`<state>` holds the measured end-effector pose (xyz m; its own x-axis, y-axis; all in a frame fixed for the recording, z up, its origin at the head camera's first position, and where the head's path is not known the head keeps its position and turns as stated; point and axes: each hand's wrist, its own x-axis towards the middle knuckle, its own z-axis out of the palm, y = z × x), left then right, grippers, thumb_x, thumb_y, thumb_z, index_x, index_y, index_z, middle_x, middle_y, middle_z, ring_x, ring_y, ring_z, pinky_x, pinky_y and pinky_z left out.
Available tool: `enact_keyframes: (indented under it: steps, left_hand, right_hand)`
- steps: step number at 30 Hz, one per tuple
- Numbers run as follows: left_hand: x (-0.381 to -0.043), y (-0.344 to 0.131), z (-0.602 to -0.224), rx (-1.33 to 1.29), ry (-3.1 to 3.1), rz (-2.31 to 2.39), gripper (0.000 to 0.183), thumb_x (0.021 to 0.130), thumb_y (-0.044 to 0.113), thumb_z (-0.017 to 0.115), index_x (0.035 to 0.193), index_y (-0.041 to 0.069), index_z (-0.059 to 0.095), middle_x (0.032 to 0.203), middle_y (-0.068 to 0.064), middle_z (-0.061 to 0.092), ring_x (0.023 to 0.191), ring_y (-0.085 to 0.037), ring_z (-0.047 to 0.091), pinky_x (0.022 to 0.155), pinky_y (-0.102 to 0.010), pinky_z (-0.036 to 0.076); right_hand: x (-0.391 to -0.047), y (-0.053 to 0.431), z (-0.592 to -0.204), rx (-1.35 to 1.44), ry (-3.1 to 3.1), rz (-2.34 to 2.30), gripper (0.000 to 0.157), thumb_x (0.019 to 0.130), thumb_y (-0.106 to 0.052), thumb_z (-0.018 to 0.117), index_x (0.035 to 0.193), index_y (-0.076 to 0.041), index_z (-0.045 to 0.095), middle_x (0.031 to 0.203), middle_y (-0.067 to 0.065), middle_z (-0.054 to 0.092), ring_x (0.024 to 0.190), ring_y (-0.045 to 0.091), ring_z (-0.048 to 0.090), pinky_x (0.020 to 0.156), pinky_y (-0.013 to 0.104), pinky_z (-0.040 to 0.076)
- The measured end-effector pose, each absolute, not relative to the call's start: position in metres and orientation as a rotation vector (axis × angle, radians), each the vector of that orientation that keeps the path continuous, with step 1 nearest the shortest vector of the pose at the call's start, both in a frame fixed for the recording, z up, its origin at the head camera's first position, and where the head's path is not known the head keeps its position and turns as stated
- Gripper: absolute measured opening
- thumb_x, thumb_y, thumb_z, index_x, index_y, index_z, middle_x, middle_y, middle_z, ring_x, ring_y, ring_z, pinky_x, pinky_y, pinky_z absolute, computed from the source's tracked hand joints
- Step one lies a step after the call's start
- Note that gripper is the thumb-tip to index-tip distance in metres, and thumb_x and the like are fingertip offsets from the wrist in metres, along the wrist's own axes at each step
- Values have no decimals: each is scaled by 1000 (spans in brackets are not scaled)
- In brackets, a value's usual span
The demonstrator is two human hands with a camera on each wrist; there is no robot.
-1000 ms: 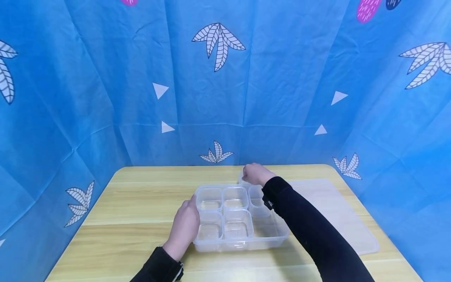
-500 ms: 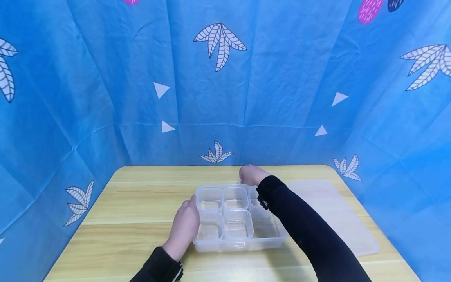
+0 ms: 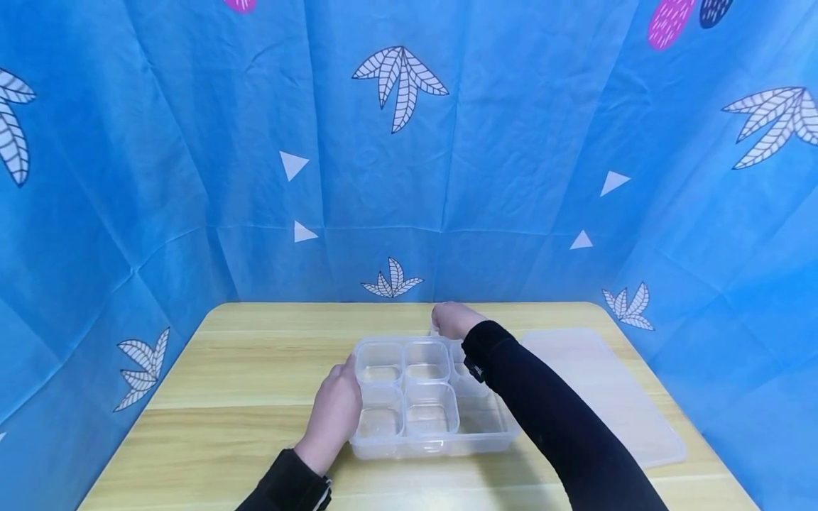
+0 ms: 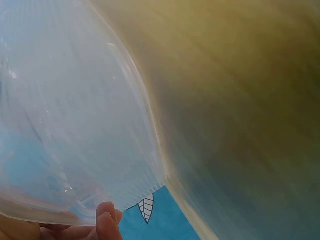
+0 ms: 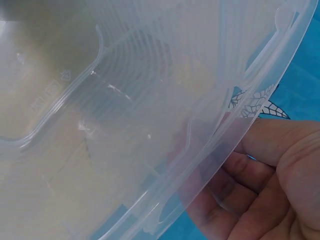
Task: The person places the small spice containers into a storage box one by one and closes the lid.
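A clear plastic tray (image 3: pixel 441 445) with several small clear boxes (image 3: pixel 431 408) in it sits on the table. My left hand (image 3: pixel 335 404) grips the tray's left side; fingertips (image 4: pixel 106 220) show at its rim in the left wrist view. Behind the tray's back edge, my right hand (image 3: pixel 455 321) is curled round a clear plastic piece (image 3: pixel 434 331), mostly hidden under the hand in the head view. In the right wrist view its fingers (image 5: pixel 202 205) show partly through a translucent rim (image 5: pixel 215 160); I cannot tell what kind of piece it is.
A flat translucent lid (image 3: pixel 607 397) lies on the table to the right, partly behind the right sleeve (image 3: pixel 549 411). The wooden table (image 3: pixel 255 383) has a blue patterned curtain (image 3: pixel 255 177) behind and at both sides. The tray's front right slot (image 3: pixel 481 415) holds no box.
My right hand has shifted slightly to the left behind the tray, its forearm following. The left hand and the tray have stayed in place.
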<state>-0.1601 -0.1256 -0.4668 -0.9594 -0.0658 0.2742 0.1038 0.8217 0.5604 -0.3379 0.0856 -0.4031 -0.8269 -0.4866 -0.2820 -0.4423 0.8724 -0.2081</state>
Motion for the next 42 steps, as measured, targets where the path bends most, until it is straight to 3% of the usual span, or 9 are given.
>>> enact_keyframes:
  steps: [8,11,14,17,23,30,34,42]
  left_hand:
    - [-160,-126,-468,-19,-2724,-852,43,103,-1,41,143,-16,41,117,-28,62,103,-35,65,89,-47,56]
    - [-160,-126,-468,-15,-2724,-866,43,104,0,39,143,-16,40,117,-27,62,103,-35,65,89,-47,57]
    - [-160,-125,-468,-16,-2722,-880,43,104,1,39,144,-16,40,118,-27,62,105,-35,65,90,-47,56]
    - [-160,-125,-468,-16,-2724,-882,43,104,1,39,144,-16,39,118,-27,61,106,-35,65,91,-48,56]
    - [-160,-125,-467,-20,-2727,-862,43,104,1,39,143,-16,40,118,-28,61,106,-36,65,91,-47,55]
    - [-160,-125,-468,-8,-2737,-877,43,104,1,39,144,-15,39,120,-28,61,107,-36,64,93,-48,54]
    - [-160,-125,-468,-7,-2742,-856,43,103,0,40,144,-15,40,119,-28,61,106,-35,65,92,-47,55]
    - [-161,-126,-469,-21,-2733,-845,43,104,1,41,143,-16,40,117,-28,61,104,-35,65,91,-48,55]
  right_hand:
    - [-334,85,-401,-721,2779,-184,38,102,0,49,68,-13,37,66,0,27,63,18,28,62,31,30]
    - [-333,86,-400,-732,2801,-166,31,103,-2,49,74,-12,49,69,-1,39,67,17,37,66,31,37]
    - [-333,88,-401,-726,2818,-156,17,102,-3,53,90,-8,64,81,1,58,76,18,51,73,33,47]
    - [-334,90,-401,-723,2841,-155,12,98,-3,58,102,-7,69,92,4,66,82,19,58,79,34,52]
    - [-335,95,-400,-747,2878,-188,9,94,-1,63,93,-8,68,86,4,65,76,20,53,74,34,50]
    - [-333,100,-398,-773,2904,-177,9,94,-1,62,93,-7,68,85,4,63,77,19,49,75,34,48]
    - [-331,102,-395,-797,2899,-187,15,94,0,61,82,-9,62,76,2,54,71,19,42,69,33,41]
    - [-329,103,-380,-830,2892,-214,23,93,2,60,75,-12,59,73,1,52,68,17,41,68,32,42]
